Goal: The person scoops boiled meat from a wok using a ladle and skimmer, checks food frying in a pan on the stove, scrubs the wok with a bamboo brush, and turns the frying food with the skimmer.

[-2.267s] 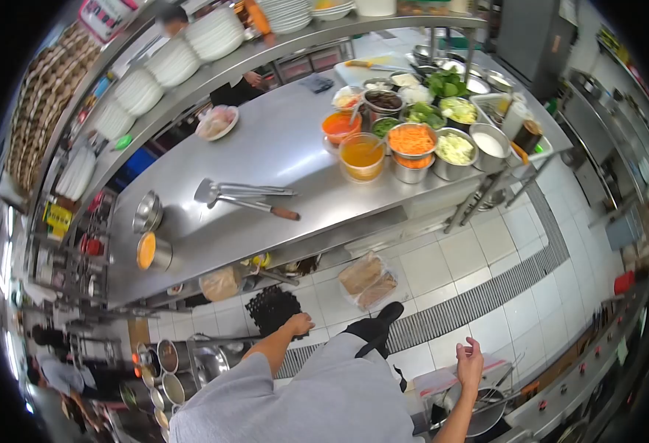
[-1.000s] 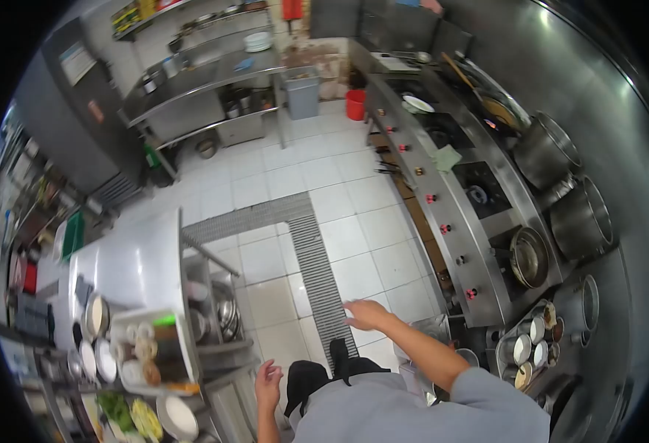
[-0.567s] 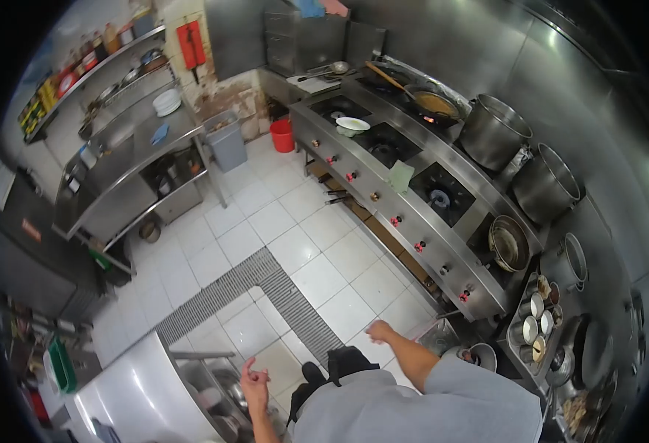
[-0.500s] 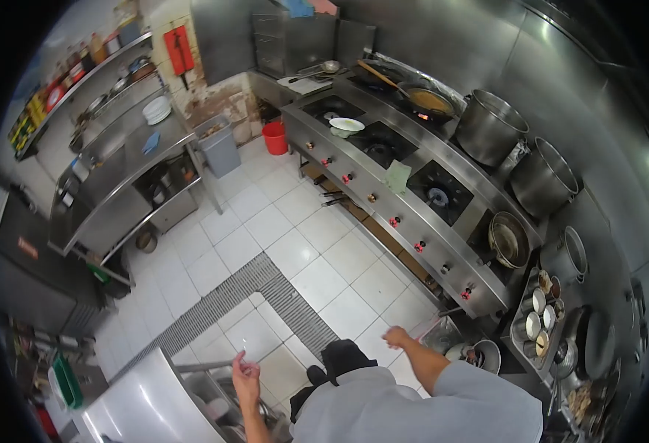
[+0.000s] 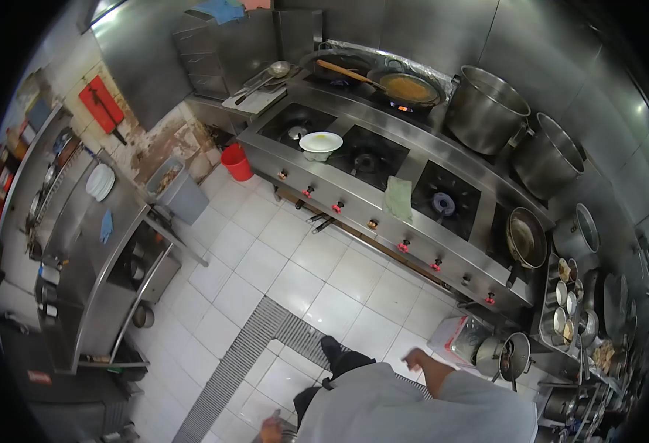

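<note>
My right hand (image 5: 414, 359) hangs over the tiled floor beside my body, its fingers loosely curled with nothing visible in them. It is nearest to the clear plastic container (image 5: 468, 340) by the stove's right end. My left hand (image 5: 271, 430) is low at the bottom edge, smeared and partly cut off, so its fingers cannot be made out. Ahead stands the steel stove (image 5: 317, 177). On it are a white oval plate (image 5: 320, 142), a green cloth (image 5: 397, 199), a wok with brown liquid (image 5: 409, 89) and a wooden-handled tool (image 5: 350, 72).
Two tall stockpots (image 5: 488, 111) stand at the stove's back right, a frying pan (image 5: 525, 238) below them. A red bucket (image 5: 237, 162) and a grey bin (image 5: 178, 192) are at the far left end. A steel counter (image 5: 88, 244) runs along the left. A drain grate (image 5: 228, 369) crosses the floor.
The view has turned and moved nearer the stove. The steel surface at lower left has left the view. My left hand has dropped toward the bottom edge; my right hand stays low.
</note>
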Available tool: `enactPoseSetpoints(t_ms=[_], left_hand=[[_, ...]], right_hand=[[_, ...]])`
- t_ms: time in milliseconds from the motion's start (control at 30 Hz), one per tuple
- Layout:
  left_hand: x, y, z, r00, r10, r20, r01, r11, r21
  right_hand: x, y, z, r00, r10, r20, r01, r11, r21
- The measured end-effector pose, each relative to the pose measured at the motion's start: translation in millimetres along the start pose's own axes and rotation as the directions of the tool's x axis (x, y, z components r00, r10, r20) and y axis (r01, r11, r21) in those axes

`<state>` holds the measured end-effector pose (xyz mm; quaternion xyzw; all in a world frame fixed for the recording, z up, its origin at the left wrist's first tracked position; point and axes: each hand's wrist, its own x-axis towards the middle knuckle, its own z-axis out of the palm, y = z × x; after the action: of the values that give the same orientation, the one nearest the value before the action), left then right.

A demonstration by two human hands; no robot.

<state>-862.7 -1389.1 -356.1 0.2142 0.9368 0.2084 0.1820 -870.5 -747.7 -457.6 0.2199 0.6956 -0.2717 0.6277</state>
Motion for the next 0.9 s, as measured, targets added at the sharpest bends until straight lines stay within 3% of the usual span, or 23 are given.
enactPoseSetpoints(t_ms=[33, 67, 100, 133, 200, 267, 400, 500, 600, 633, 667, 700, 767, 900], left_hand=[[6.9, 9.6, 0.5, 0.925, -0.342, 0.169, 0.379, 0.872, -0.309], [14.7, 16.9, 2.0, 0.78, -0.537, 0.321, 0.623, 0.621, -0.475], [22.0, 18.9, 0.0, 0.715, -0.58, 0.39, 0.693, 0.512, -0.508], [32.6, 19.1, -1.7, 0.664, -0.603, 0.442, 0.738, 0.429, -0.521], [59.2, 13.6, -5.4, 0.623, -0.595, 0.508, 0.772, 0.366, -0.52], [88.9, 2.5, -14.8, 0.597, -0.58, 0.554, 0.793, 0.325, -0.515], [152.7, -44.0, -38.8, 0.573, -0.559, 0.6, 0.802, 0.229, -0.552], [203.4, -100.3, -73.4, 0.562, -0.538, 0.628, 0.783, 0.102, -0.614], [279.1, -185.2, -109.9, 0.615, -0.461, 0.64, 0.68, -0.1, -0.727], [311.5, -210.3, -126.5, 0.648, -0.489, 0.584, 0.643, -0.06, -0.763], [350.9, -231.5, -148.4, 0.708, -0.583, 0.399, 0.617, 0.234, -0.752], [391.4, -251.7, -171.8, 0.735, -0.649, 0.196, 0.606, 0.497, -0.621], [480.0, -265.3, -246.4, 0.759, -0.605, 0.241, 0.617, 0.549, -0.564], [632.4, -236.1, -369.8, 0.834, -0.544, 0.095, 0.44, 0.55, -0.71]], right_hand=[[15.0, -27.0, -37.8, 0.965, -0.226, 0.132, 0.262, 0.836, -0.483], [3.6, -64.2, -65.8, 0.937, -0.337, -0.094, 0.206, 0.748, -0.631], [-4.9, -106.2, -93.4, 0.868, -0.334, -0.369, 0.141, 0.876, -0.46], [-42.6, -158.1, -130.8, 0.895, -0.208, -0.395, 0.188, 0.978, -0.088], [-78.9, -241.0, -189.2, 0.79, -0.281, -0.545, 0.361, 0.931, 0.043], [-81.9, -300.5, -227.6, 0.551, -0.343, -0.76, 0.501, 0.865, -0.027], [-86.8, -385.9, -286.9, 0.589, -0.344, -0.731, 0.579, 0.811, 0.085], [-88.4, -426.1, -300.6, 0.511, -0.367, -0.777, 0.518, 0.853, -0.063], [-124.4, -450.1, -296.7, 0.626, -0.323, -0.71, 0.519, 0.852, 0.071], [-144.4, -461.4, -296.2, 0.663, -0.317, -0.678, 0.518, 0.848, 0.11], [-158.4, -470.1, -296.4, 0.669, -0.319, -0.671, 0.547, 0.823, 0.154], [-172.6, -477.8, -296.6, 0.677, -0.32, -0.663, 0.573, 0.795, 0.2], [-199.3, -494.6, -304.7, 0.667, -0.306, -0.679, 0.602, 0.759, 0.249], [-210.0, -521.7, -338.9, 0.653, -0.207, -0.728, 0.616, 0.704, 0.352]])
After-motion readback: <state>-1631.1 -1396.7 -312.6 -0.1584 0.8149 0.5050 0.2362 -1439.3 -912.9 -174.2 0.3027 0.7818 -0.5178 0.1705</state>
